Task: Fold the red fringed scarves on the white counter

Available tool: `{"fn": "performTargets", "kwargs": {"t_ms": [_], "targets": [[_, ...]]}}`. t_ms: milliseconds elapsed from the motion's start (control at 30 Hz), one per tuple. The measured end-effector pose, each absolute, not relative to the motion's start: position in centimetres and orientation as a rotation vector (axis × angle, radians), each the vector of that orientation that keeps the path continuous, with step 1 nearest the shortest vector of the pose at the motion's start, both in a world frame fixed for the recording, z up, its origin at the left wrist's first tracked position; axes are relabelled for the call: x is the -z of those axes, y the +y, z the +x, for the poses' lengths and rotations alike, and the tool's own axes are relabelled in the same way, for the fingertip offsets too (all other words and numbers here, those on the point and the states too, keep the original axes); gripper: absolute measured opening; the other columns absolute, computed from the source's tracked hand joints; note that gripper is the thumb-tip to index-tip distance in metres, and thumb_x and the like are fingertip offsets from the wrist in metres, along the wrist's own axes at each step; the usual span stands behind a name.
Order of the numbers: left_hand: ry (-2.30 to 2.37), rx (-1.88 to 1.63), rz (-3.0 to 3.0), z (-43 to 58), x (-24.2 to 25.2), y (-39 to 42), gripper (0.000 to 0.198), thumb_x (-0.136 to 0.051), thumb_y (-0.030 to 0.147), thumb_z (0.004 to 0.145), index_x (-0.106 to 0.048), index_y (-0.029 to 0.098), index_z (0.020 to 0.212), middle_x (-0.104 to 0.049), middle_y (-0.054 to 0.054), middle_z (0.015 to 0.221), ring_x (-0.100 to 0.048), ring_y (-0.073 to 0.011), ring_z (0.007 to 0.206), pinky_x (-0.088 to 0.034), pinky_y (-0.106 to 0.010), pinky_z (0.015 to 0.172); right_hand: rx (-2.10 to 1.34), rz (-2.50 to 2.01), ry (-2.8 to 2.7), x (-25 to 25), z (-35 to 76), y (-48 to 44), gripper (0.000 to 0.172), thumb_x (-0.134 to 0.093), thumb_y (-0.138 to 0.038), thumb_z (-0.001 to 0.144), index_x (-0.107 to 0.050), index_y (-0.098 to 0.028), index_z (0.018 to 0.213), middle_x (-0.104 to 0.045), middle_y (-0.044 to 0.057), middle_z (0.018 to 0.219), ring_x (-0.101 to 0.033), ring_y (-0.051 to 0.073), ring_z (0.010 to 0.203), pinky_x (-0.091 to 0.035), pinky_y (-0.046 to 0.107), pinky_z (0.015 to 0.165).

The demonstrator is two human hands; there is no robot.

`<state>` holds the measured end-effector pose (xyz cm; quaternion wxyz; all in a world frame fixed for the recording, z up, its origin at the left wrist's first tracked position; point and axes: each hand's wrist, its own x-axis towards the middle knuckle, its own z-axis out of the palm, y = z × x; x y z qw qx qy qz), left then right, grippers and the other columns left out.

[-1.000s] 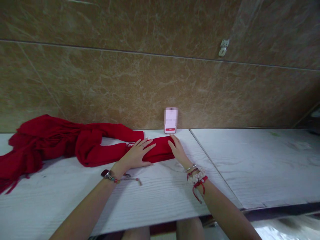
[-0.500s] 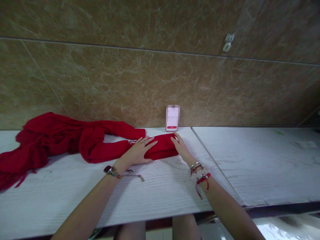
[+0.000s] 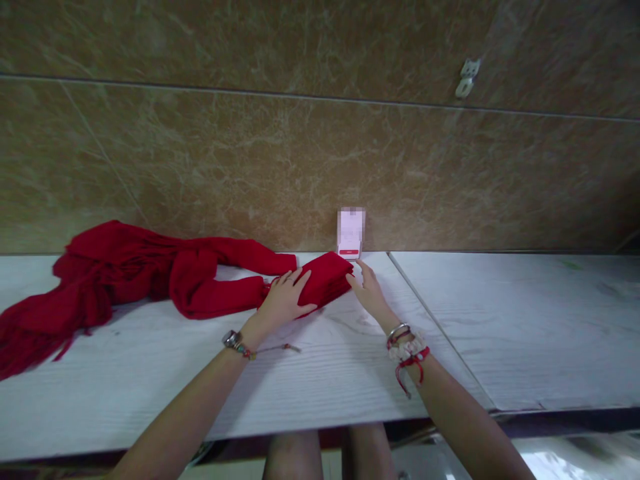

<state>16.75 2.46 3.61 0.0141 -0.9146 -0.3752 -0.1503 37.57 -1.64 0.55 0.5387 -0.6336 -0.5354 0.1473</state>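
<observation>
A red fringed scarf point(image 3: 200, 297) lies along the white tabletop, its right part folded into a thick, flat bundle point(image 3: 327, 277). The bundle sits at a slant, its right end pointing toward the wall. My left hand point(image 3: 287, 297) grips the bundle's left part, fingers over the top and thumb along the near side. Beside the bundle's right end is my right hand point(image 3: 369, 290), thumb and fingers apart. Its thumb is close to the layered edge; whether it touches, I cannot tell.
A phone point(image 3: 351, 233) with a lit screen leans against the brown marbled wall point(image 3: 225, 153) behind the bundle. A white fitting point(image 3: 467, 78) is fixed higher up. The white table point(image 3: 165, 380) has a seam point(image 3: 430, 313) right of my right hand.
The folded bundle has turned, its right end swinging away toward the phone. My right hand has come off its top to beside the end. The view has shifted slightly.
</observation>
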Motion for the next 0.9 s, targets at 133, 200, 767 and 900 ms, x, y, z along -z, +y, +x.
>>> {"fn": "performTargets", "kwargs": {"t_ms": [133,200,767,900], "targets": [[-1.265,0.646,-3.066,16.4,-5.0,1.9,0.053,-0.032,0.047,0.087,-0.048,0.012,0.122,-0.053,-0.014,0.122,-0.051,-0.0269,0.108,-0.039,-0.04,0.09,-0.388,-1.432,-1.426,0.1,36.6,-1.6,0.052,-0.05,-0.038,0.076,-0.043,-0.019,0.124,-0.046,0.011,0.127,-0.039,0.021,0.119,-0.028,0.039,0.102],[-1.214,0.766,-3.227,15.8,-5.7,2.0,0.048,-0.02,0.038,0.091,-0.053,0.013,0.117,-0.062,-0.01,0.109,-0.059,-0.0208,0.096,-0.045,-0.035,0.084,-0.485,-1.378,-1.465,0.2,36.3,-1.6,0.046,-0.047,-0.038,0.078,-0.047,-0.021,0.121,-0.049,0.008,0.126,-0.041,0.019,0.118,-0.029,0.038,0.102],[-0.499,0.335,-2.96,16.5,-3.3,3.0,0.057,-0.042,-0.001,0.073,-0.046,0.025,0.123,-0.055,-0.004,0.121,-0.05,-0.0195,0.103,-0.035,-0.038,0.088,-0.873,-1.294,-1.658,-2.2,38.0,-3.0,0.037,-0.061,-0.025,0.069,-0.06,-0.018,0.106,-0.062,0.006,0.111,-0.056,0.02,0.101,-0.04,0.039,0.093],[-0.439,0.368,-2.944,16.8,-3.7,2.1,0.039,-0.045,0.009,0.079,-0.055,0.02,0.115,-0.065,-0.008,0.097,-0.054,-0.0196,0.088,-0.039,-0.035,0.077,-0.842,-1.322,-1.617,-1.7,38.0,-2.5,0.035,-0.059,-0.021,0.07,-0.061,-0.018,0.104,-0.061,0.006,0.113,-0.056,0.019,0.103,-0.04,0.038,0.094]]}}
